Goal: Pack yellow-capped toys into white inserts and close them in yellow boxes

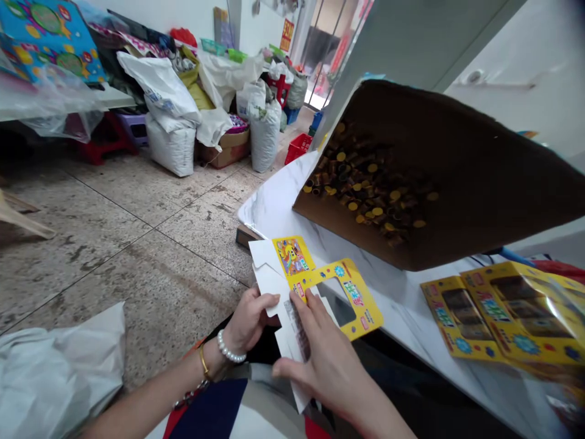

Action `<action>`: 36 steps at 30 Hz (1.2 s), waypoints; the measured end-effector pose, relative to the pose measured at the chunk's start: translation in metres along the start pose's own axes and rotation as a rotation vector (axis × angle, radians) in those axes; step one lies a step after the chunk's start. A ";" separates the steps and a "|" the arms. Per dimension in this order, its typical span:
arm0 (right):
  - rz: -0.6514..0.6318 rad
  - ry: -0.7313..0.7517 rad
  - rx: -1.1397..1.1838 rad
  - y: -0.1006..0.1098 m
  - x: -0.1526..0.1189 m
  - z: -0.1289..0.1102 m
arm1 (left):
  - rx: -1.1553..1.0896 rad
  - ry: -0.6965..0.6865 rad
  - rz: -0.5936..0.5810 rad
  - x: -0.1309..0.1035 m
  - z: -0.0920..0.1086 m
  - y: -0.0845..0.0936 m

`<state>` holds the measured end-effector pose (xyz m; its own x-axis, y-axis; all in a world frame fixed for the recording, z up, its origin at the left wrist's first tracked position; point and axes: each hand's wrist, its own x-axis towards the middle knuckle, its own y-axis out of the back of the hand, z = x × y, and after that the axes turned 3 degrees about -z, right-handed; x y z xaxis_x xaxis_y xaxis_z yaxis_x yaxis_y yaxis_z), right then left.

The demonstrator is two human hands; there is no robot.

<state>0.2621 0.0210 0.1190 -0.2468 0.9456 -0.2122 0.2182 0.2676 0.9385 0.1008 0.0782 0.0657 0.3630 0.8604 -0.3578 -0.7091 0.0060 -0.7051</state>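
A flat, partly unfolded yellow carton (pixel 365 305) with a clear window and white flaps lies over my lap at the table's edge. My left hand (pixel 250 317), with a pearl bracelet at the wrist, pinches the carton's white flap between thumb and fingers. Across the carton's printed side panel rests my right hand (pixel 322 353), fingers stretched forward and thumb apart, pressing on the cardboard. To the right on the marbled white table (pixel 411 317) stand yellow windowed boxes (pixel 466 317) with dark contents. A large open cardboard box (pixel 457 158) holds many small brown and yellow pieces.
White sacks (pixel 171 140), a brown carton (pixel 231 149) and a red basket (pixel 298 148) stand on the floor beyond. A red stool (pixel 107 140) is under the left table. A pale bag (pixel 64 366) lies at lower left. A grey cabinet (pixel 429 42) rises behind the open box.
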 end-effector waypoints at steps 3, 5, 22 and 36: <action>0.012 -0.018 0.119 0.000 0.000 -0.014 | -0.036 0.000 -0.017 -0.006 0.011 -0.008; 0.039 0.063 0.170 0.006 0.001 -0.018 | -0.022 -0.019 -0.024 -0.008 0.023 -0.009; 0.910 0.667 -0.469 0.127 0.036 -0.010 | 0.974 -0.135 -0.714 -0.002 0.190 -0.123; 0.651 0.598 -0.298 0.103 0.007 -0.010 | 2.101 -1.092 -0.396 0.015 0.243 -0.185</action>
<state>0.2729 0.0533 0.2168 -0.6245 0.6178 0.4779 0.2538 -0.4182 0.8722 0.0910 0.2135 0.3397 0.7510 0.5340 0.3884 -0.3783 -0.1341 0.9159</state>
